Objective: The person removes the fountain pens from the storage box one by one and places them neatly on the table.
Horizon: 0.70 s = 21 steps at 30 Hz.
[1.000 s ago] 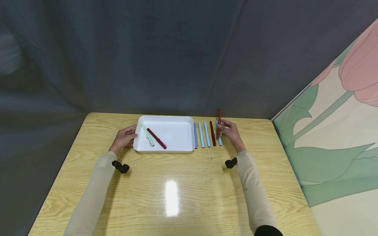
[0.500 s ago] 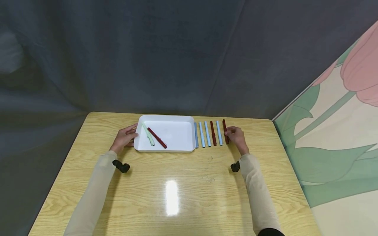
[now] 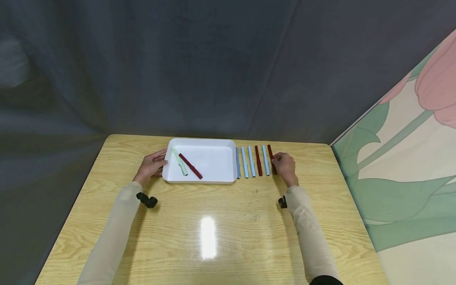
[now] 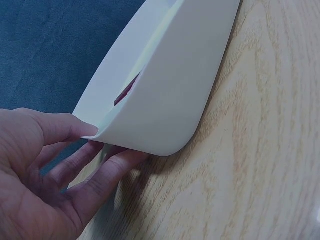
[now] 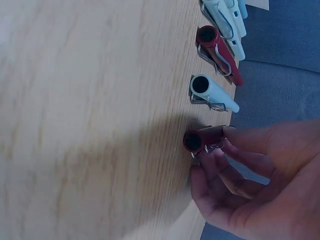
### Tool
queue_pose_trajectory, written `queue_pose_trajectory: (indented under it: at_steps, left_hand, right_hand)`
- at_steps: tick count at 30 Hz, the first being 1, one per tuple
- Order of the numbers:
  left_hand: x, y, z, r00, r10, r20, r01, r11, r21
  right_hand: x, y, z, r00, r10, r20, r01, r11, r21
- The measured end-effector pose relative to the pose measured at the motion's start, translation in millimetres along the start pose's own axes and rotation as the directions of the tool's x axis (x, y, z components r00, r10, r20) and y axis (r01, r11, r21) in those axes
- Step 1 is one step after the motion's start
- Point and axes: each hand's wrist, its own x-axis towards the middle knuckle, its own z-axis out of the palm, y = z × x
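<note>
Nearest, a bright glare patch (image 3: 208, 237) shines on the wooden tabletop (image 3: 231, 206) between two pale sleeves, the left sleeve (image 3: 112, 233) and the right sleeve (image 3: 310, 233). Beyond them, the left hand (image 3: 149, 167) grips the left end of the white tray (image 3: 213, 182), thumb on the rim and fingers below it. The tray holds a green pen (image 3: 181, 163) and a slanted maroon pen (image 3: 190, 166). From its right wall runs a row: a darker blue pen (image 3: 238, 163), two light blue pens (image 3: 244, 163), a red pen (image 3: 258, 161), a single light blue pen (image 3: 265, 160), and last the dark red pen (image 3: 270, 152). The right hand (image 3: 285, 166) pinches that one between thumb and bent fingers, its neighbour just beside. Its long axis runs near to far, the far end leaning slightly left; its dark, round end and metal clip face the person. Behind rises a dark curtain (image 3: 199, 71).
</note>
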Motion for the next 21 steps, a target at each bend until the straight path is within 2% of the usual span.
queue_pose_trajectory:
  at_steps: [10, 18, 21]
  left_hand:
    - [-0.3, 0.4, -0.5, 1.0, -0.012, -0.003, 0.012, 1.0, 0.002]
    - [-1.2, 1.0, -0.5, 1.0, 0.006, -0.003, -0.006, 1.0, 0.015]
    - [-1.3, 0.6, -0.4, 1.0, 0.007, -0.006, -0.007, 1.0, 0.014]
  right_hand:
    - [-2.6, 0.5, -2.6, 1.0, 0.026, 0.001, -0.026, 1.0, -0.007]
    - [-6.4, 0.1, -5.1, 1.0, 0.014, 0.019, -0.014, 1.0, -0.007]
    - [-6.6, -0.2, -4.0, 1.0, 0.004, 0.003, -0.004, 1.0, -0.005]
